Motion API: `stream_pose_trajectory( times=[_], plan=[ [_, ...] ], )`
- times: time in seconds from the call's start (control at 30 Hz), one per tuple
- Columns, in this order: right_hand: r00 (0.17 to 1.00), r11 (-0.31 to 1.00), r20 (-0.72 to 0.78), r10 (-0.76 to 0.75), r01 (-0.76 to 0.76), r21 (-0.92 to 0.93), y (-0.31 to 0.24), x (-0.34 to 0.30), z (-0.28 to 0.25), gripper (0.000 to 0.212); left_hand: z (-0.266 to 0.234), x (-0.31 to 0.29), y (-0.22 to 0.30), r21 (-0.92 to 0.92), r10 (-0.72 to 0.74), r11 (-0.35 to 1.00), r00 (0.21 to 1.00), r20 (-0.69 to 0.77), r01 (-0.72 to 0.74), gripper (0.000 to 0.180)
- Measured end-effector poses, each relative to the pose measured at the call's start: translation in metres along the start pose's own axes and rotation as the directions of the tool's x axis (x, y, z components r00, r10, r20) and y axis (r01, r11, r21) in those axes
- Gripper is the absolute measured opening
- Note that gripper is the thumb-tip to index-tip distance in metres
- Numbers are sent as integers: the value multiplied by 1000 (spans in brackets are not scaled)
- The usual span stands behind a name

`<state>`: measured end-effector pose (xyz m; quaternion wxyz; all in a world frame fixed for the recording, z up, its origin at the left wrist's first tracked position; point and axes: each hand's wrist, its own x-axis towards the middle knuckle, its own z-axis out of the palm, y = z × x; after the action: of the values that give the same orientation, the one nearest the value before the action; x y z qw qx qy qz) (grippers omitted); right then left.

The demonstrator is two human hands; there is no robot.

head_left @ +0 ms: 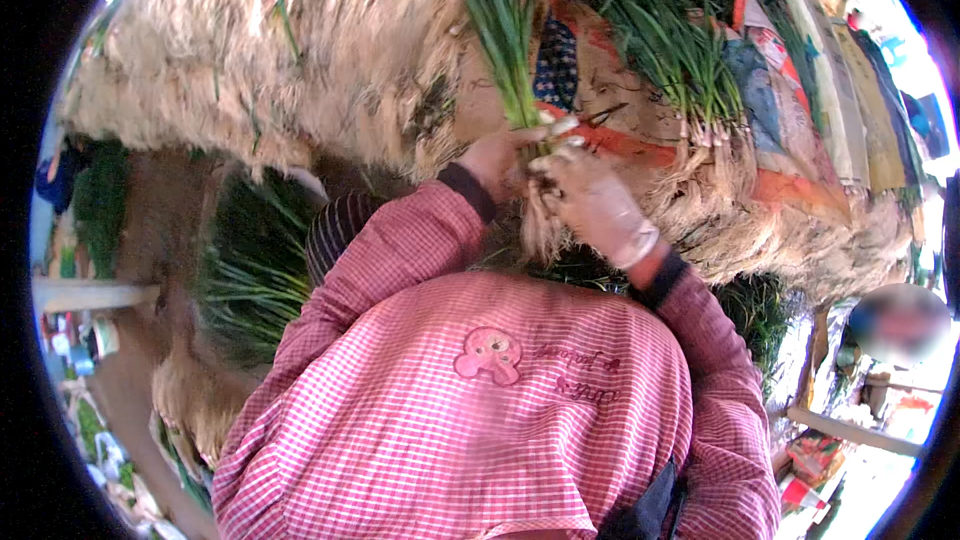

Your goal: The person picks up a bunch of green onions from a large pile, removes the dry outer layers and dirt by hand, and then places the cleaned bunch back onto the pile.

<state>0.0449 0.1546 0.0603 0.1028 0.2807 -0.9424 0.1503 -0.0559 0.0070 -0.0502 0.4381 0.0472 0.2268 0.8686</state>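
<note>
Hidden by left hand (497, 162) and blurred right hand (592, 195): the middle of a spring onion bundle (514, 75). Cut off above: its leaf tips. Cut off below: a pink checked smock (450, 430). Blurred past recognition: a round patch (900, 324) at far right.

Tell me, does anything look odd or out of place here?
Only mildly: one green leaf hangs astray across the pale roots at upper left. Nothing odd shows on the green onions you hold.

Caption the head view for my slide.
Left hand and right hand holding a bundle of green stalks, pale roots at its near end, another bunch lying to the right.
</note>
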Motion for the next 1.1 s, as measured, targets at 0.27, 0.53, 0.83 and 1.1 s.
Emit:
stream_pose_trajectory(
  times=[0.27, 0.53, 0.83, 1.1],
  plan=[
    [884, 536, 446, 144, -448, 716, 15, -48, -35, 15, 20, -18, 15, 298, 130, 949, 988, -80, -101, 39],
    [664, 570, -79, 744, -691, -445, 172, -43, -26, 33, 48, -20, 12, 607, 453, 750, 873, -181, -264, 40],
    [814, 811, 32, 580, -573, -114, 51, -21, 9, 26, 26, -16, -9, 737, 256, 665, 964, -66, -126, 36],
    [870, 882, -309, 385, -249, 400, 68, 2, 52, 40, 44, -25, -23, 723, 174, 688, 953, -246, 61, 22]
  ],
)
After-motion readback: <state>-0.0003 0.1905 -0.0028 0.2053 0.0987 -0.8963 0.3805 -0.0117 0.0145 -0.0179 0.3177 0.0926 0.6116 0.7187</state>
